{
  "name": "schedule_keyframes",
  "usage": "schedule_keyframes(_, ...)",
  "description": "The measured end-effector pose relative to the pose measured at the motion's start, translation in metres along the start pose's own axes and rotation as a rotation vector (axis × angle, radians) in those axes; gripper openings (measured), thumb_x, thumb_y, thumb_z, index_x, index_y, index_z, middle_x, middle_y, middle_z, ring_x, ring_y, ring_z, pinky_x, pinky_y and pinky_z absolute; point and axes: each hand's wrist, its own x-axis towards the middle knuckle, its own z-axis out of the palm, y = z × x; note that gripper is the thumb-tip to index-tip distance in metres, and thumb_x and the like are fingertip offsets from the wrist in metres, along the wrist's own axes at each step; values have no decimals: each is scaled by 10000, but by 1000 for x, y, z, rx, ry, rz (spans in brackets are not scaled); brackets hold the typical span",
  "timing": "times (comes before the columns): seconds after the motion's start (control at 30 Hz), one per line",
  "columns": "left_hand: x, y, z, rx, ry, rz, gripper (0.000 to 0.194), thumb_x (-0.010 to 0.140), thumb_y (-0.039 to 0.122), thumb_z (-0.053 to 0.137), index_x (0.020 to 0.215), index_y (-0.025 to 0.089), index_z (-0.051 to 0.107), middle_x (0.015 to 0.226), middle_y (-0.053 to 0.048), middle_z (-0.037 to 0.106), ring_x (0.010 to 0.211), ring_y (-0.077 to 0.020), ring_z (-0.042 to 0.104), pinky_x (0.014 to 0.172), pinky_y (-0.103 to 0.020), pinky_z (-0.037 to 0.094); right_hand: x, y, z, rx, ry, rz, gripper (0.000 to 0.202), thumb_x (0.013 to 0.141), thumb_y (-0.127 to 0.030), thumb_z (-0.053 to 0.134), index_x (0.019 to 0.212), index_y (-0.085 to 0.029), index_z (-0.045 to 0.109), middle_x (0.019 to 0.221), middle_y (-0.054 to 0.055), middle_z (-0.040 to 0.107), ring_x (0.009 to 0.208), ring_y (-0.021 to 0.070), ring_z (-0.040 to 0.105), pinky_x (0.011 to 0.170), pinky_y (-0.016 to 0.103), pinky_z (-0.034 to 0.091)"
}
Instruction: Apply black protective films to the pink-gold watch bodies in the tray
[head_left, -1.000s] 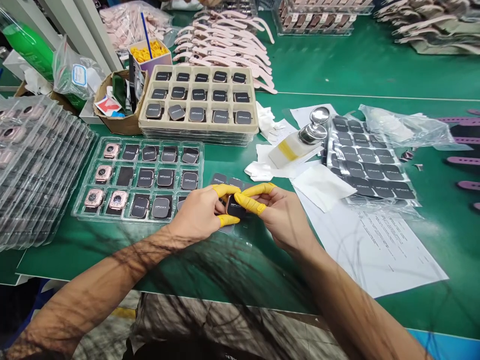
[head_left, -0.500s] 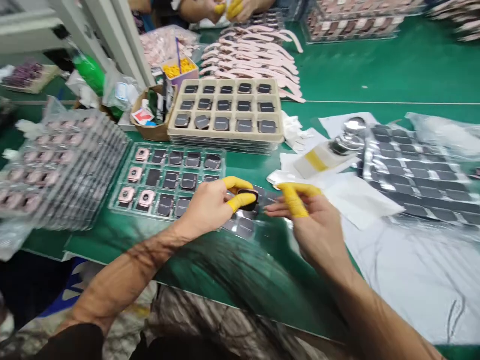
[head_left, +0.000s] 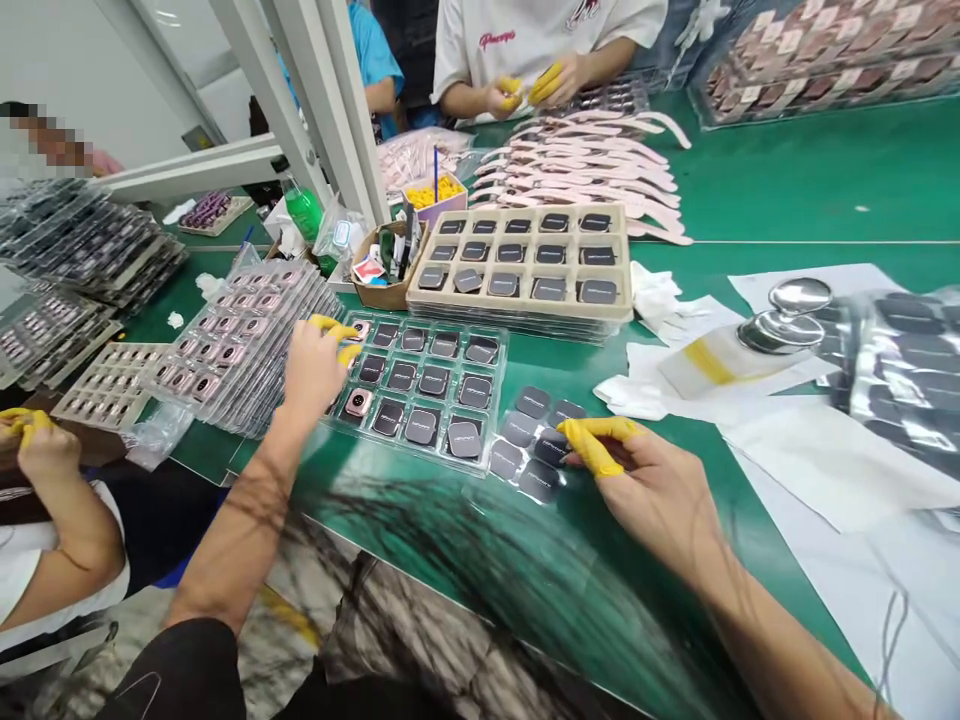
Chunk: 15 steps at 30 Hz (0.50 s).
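Pale lettering runs across the dark squares [head_left: 463, 440] in the clear tray [head_left: 499, 390]: looks like "HiFuture", though it's tiny from here. Further back, a blue-edged label [head_left: 343, 233] on a bag, too small to read, and red script on a co-worker's white shirt [head_left: 457, 60] that I can't make out. Now the left hand [head_left: 313, 365]: yellow-covered fingers parted at the tray's far left corner, right beside a pink watch [head_left: 361, 329]; touching it or not, I can't tell. Another pink watch [head_left: 358, 402], with a dark round centre, sits in the nearest row. Right hand [head_left: 652, 475]: thumb and forefinger narrow, tips at the film sheet [head_left: 519, 428] beside the tray; whether they grip it, I can't tell.
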Motion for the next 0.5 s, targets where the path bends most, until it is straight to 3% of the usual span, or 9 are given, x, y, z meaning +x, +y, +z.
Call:
schedule_keyframes(0.1,-10,-10,-19,23,-317,282,240,903,313,709,1121,252,788,1172,-94,760,1166,-298,652,1080,-436,496,5,3,-3,-65,46,-99,104,821,-422,685,838,-359,767,853,56,769,725,291,706,716,481,550)
schedule_keyframes(0.17,-14,-17,-25,-13,-472,391,265,875,335,735,1127,270,787,1215,-79,764,1158,-283,683,1078,-408,513,9,7,-3,-139,27,-244,105,823,-419,729,881,-347,777,895,65,770,806,301,698,786,492,538)
schedule_keyframes(0.27,-20,-26,-23,-42,-477,435,294,926,394,640,1151,271,784,1304,-82,750,1205,-290,689,1113,-424,508,13,15,1,-272,-116,-422,167,836,-416,767,971,-322,792,955,89,765,948,330,675,879,520,504)
schedule_keyframes(0.33,-24,-33,-19,-88,-437,448,332,940,427,590,1186,298,771,1328,-48,748,1200,-286,698,1119,-435,515,14,20,4,-330,-203,-456,177,869,-400,751,1016,-309,790,1001,97,763,984,329,660,902,525,485)
schedule_keyframes(0.43,-27,-46,-11,-130,-387,448,336,932,428,537,1176,369,760,1277,36,773,1139,-274,717,1080,-448,551,16,27,8,-315,-230,-483,168,896,-376,734,1037,-302,784,1024,100,757,992,317,642,920,522,471)
schedule_keyframes(0.5,-26,-51,-7,-129,-343,423,310,910,418,544,1102,338,774,1195,-18,800,1112,-304,725,1064,-466,557,16,28,9,-281,-218,-505,167,892,-382,741,1036,-310,785,995,91,749,978,308,633,921,513,474)
